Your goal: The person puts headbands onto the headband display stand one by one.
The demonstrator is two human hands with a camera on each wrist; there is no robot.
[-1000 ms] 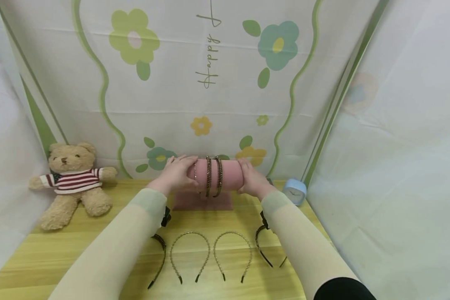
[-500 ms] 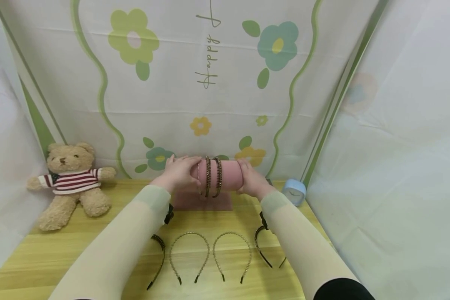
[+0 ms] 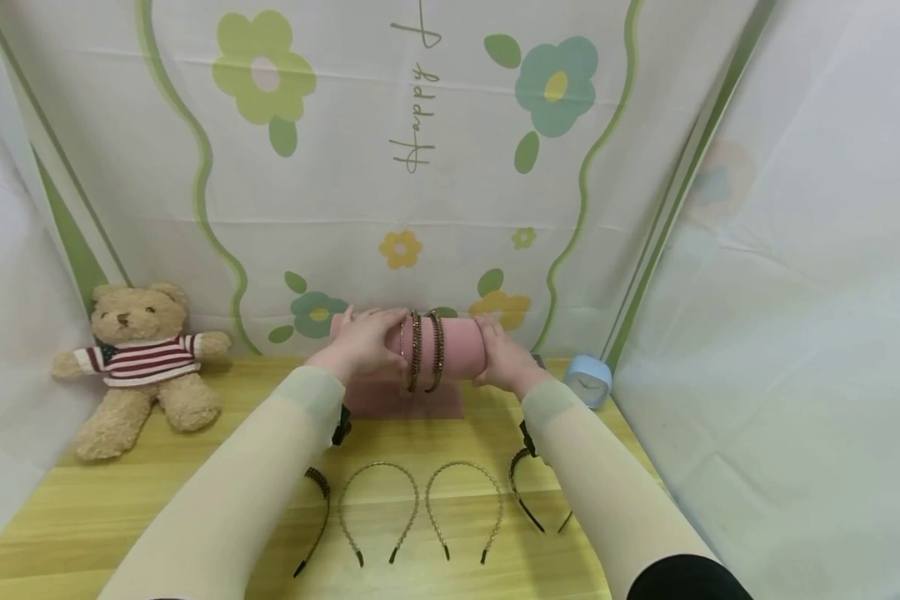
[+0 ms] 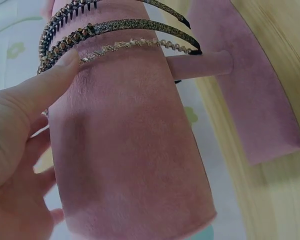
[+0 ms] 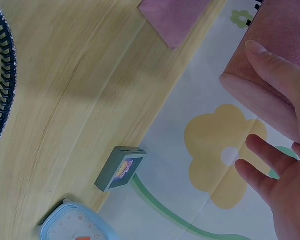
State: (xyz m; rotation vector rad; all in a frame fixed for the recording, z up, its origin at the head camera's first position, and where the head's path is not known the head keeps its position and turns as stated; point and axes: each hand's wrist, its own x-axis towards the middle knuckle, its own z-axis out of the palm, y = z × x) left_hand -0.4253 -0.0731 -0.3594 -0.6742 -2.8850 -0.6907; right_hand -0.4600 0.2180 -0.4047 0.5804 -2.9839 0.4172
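A pink padded roll on a stand [image 3: 463,350] lies sideways at the back of the table, its flat base [image 3: 405,402] below. Two dark beaded headbands [image 3: 438,354] circle its middle. Just left of them is a thin silvery headband [image 4: 135,43]. My left hand [image 3: 362,343] is around the roll there, its thumb [image 4: 57,75] on the silvery headband's edge and its fingers behind. At the roll's right end, my right hand [image 3: 506,358] grips with the thumb [image 5: 272,65] in front; some fingers are hidden behind the roll.
Two light headbands [image 3: 381,466] and two dark ones [image 3: 515,483] lie in a row in front, partly under the forearms. A teddy bear [image 3: 146,358] sits left. At back right stand a blue clock [image 3: 588,382] and a small green box [image 5: 121,168].
My left hand has slid a little to the right along the roll, and the silvery headband has shifted with it, closer to the dark ones. The right hand stays at the roll's end.
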